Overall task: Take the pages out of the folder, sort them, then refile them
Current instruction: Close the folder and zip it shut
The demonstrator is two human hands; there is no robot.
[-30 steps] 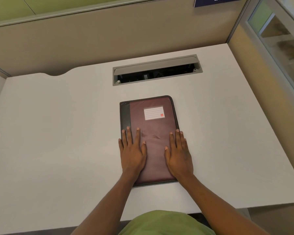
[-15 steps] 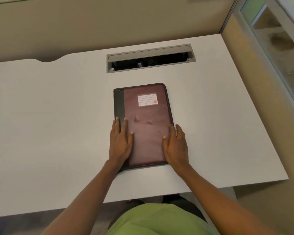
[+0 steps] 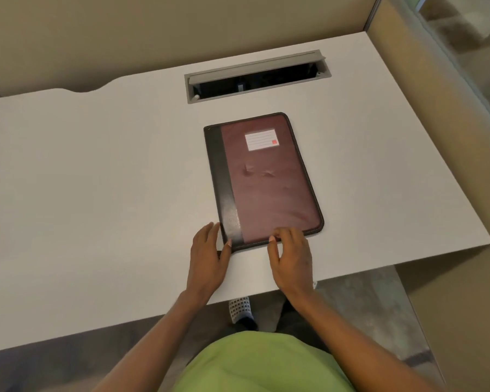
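A maroon zip folder [image 3: 269, 179] with a black spine strip on its left and a white label near its top lies shut and flat on the white desk [image 3: 96, 193]. My left hand [image 3: 208, 258] rests on the desk at the folder's near left corner, its thumb touching the edge. My right hand [image 3: 292, 258] sits at the folder's near edge with its fingertips curled onto the rim. Neither hand grips anything. No pages are visible.
A grey cable slot [image 3: 256, 76] with its flap raised is set into the desk behind the folder. Beige partition walls [image 3: 153, 29] close in the back and right. The desk's near edge [image 3: 351, 274] runs just behind my wrists.
Both hands have slid back off the folder's cover toward me and now sit at its near edge. The folder has stayed shut on the desk.
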